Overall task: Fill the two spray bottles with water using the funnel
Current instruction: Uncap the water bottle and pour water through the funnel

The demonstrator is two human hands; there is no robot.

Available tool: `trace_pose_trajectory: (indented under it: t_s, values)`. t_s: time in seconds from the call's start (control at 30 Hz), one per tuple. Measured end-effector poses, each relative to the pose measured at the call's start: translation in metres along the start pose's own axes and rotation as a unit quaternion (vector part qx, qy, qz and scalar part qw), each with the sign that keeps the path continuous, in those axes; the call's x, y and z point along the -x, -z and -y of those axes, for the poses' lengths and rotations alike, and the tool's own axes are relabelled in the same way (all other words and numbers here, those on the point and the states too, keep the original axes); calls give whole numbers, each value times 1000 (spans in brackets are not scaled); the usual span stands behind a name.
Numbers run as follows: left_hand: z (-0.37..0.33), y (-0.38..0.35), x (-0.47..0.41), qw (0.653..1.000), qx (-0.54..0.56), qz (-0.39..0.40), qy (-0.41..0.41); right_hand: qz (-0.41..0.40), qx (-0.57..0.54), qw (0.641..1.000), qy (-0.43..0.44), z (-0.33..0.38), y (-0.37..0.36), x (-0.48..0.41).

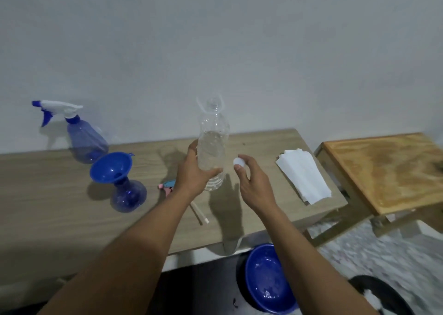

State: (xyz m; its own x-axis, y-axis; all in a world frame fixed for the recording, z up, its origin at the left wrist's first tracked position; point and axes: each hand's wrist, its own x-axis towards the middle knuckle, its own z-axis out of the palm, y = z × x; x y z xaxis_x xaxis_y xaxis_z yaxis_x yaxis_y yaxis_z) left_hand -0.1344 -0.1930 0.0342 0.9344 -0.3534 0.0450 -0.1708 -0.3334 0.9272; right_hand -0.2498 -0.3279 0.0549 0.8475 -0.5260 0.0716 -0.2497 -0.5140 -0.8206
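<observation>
One spray bottle (84, 137), upper left, is capped, possibly filled; the funnel (110, 167) is seated in the second bottle (129, 197). The water bottle (213, 127) is gripped by the left hand (191, 173), its cap (239, 162) pinched by the right hand (254, 185).

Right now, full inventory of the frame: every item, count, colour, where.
capped spray bottle: 1, translucent blue with white-and-blue trigger head, back left of table
open spray bottle: 1, blue, left part of table
funnel: 1, blue, seated in open spray bottle's neck
loose trigger head: 1, pink and blue, on table behind left wrist
water bottle: 1, clear, upright, mid-table
cap: 1, white, beside water bottle
paper sheets: 1 stack, white, right end of table
table: 1, light wood
side table: 1, orange-brown wood, far right
bowl: 1, blue, on floor
left hand: grips water bottle
right hand: pinches cap
</observation>
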Motion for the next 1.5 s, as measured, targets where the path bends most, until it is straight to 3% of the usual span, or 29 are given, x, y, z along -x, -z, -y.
trace_pose_trajectory:
  t_s: [0.2,0.4,0.57,0.73,0.9,1.0,1.1,1.17,1.27,1.33,1.37,1.5]
  values:
    - [10,-3,-1,1000,4,-6,-16,89,92,991,-46,-62,-36,17]
    - [12,-5,-2,999,25,10,-23,114,225,968,10,-83,-56,18]
    - [10,-4,-1,999,32,14,-15,131,245,961,18,-87,-55,17]
    - [9,-4,5,999,34,7,1,150,196,969,10,-73,-39,12]
    - [1,-4,13,1000,13,-7,15,32,7,999,28,-15,-18,-6]
    - [-9,4,28,998,25,-51,26,-11,-78,993,83,32,-8,-25]
    - [-28,24,59,983,-59,-162,-69,-14,-112,984,135,66,-1,-45]
    - [-37,43,77,944,-141,-260,-147,8,-104,980,168,81,2,-60]
    - [-32,72,85,879,-196,-400,-168,61,-96,977,182,90,0,-77]
    - [-22,93,82,852,-197,-466,-138,60,-118,978,164,90,-7,-81]
    - [-17,104,80,854,-185,-475,-101,47,-132,978,154,90,-12,-81]
    - [3,135,69,909,-69,-407,58,-21,-152,977,146,91,-30,-78]
